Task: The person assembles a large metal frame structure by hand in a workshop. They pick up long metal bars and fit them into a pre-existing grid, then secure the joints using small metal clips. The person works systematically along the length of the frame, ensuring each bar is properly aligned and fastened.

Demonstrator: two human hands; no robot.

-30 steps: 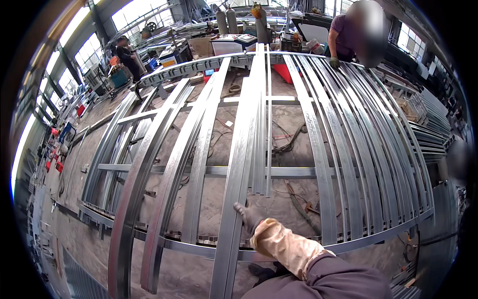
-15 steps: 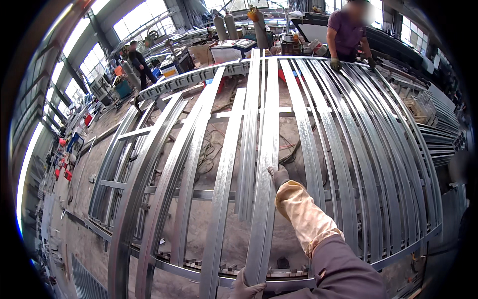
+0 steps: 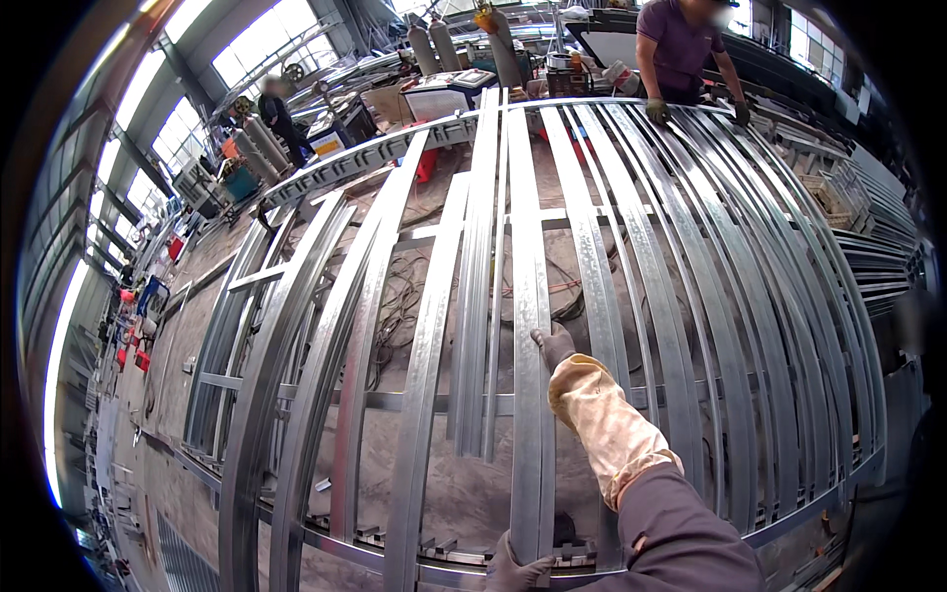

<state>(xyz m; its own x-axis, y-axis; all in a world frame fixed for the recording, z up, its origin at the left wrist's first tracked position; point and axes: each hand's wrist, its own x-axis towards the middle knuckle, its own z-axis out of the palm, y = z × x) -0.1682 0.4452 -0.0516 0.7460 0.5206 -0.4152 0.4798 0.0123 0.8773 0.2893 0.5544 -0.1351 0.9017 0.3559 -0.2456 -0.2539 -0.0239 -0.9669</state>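
Observation:
A long silvery metal profile lies lengthwise in front of me, its far end at the far rail of the rack. My left hand, in a grey glove, is closed around its near end at the lower edge of the view. Partway up the profile, my gloved right hand grips its right edge, the fingertips partly hidden. A tan cuff covers the right wrist. Just to the left lies a bundle of narrow profiles, and another wide profile is beyond that.
Several more profiles fill the rack on the right. The curved near rail and slotted far rail bound it. A co-worker with gloved hands stands at the far right end. Cables lie on the floor below.
The near end of the held profile has swung to the right, and my left hand has moved right with it. My right hand keeps its grip. The whole view has shifted slightly.

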